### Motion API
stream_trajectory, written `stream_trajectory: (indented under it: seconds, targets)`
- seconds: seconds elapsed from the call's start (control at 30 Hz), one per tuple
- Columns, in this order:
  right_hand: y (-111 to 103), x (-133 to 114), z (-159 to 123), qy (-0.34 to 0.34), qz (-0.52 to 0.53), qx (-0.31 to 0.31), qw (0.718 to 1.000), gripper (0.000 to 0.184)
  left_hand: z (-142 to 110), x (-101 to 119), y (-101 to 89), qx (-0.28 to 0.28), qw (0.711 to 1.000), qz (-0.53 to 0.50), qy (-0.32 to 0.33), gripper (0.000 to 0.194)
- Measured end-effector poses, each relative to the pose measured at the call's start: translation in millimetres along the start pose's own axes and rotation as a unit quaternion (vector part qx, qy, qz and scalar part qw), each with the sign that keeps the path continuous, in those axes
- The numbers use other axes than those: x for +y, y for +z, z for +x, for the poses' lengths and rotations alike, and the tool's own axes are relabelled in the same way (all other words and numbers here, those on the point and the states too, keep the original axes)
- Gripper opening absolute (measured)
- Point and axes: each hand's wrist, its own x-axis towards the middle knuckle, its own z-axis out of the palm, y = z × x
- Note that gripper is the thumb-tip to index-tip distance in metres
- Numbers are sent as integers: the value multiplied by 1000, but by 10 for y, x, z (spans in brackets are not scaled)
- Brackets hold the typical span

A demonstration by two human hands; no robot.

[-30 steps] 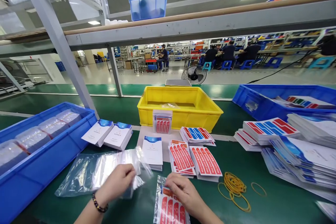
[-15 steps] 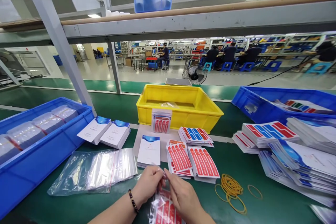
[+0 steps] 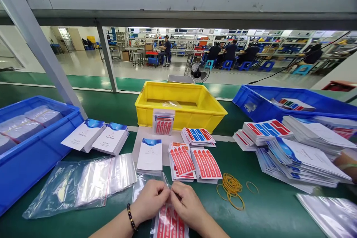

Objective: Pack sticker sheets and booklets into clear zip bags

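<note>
the left hand (image 3: 153, 199) and the right hand (image 3: 187, 202) meet over the near edge of the desk (image 3: 125, 227), around its middle. the fingers of both are drawn in narrow, pinching the top of a clear bag (image 3: 170, 225) between them. red printed sheets show through the bag, which lies below the hands, partly covered by them. a beaded bracelet (image 3: 131, 217) is on the left wrist.

just beyond the hands is a white booklet stack (image 3: 150, 156) with a blue top band. to its right are two red-printed stacks (image 3: 208, 165), side by side, with a red-and-blue stack (image 3: 198, 136) behind them. a filled clear packet (image 3: 163, 122) stands upright against the front of the yellow bin (image 3: 181, 119).

to the left, a large plastic bag (image 3: 97, 182) with small clear sleeves lies flat, two more booklet stacks (image 3: 111, 139) sit behind it, and a blue bin (image 3: 52, 141) with banded bundles fills the left edge of the desk. to the right of the hands lie yellow rubber bands (image 3: 232, 186), one loose beside the pile. farther right are piled booklets (image 3: 306, 156) and another red-and-blue stack, in front of a second blue bin (image 3: 262, 100). part of another person's hand (image 3: 347, 161) shows at the right, beside the piled booklets.
</note>
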Motion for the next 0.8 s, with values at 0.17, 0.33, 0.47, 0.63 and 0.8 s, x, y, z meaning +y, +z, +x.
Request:
stream_trajectory:
  seconds: [0.17,0.33,0.47,0.63,0.8]
  targets:
    - [-34,55,25,-23,-159,145,976,27,-21,27,3,1,998,54,-23,25]
    - [-104,-37,-5,-104,-102,106,984,24,45,15,-82,46,995,-44,-79,28]
    - [-86,-56,-19,-135,-102,44,985,17,28,30,-170,66,993,-64,-70,32]
    - [-293,49,2,-62,40,-57,996,20,-91,125,-291,69,961,120,241,22]
    - [-595,84,5,-23,131,-182,974,14,-96,173,-387,-38,970,207,123,7]
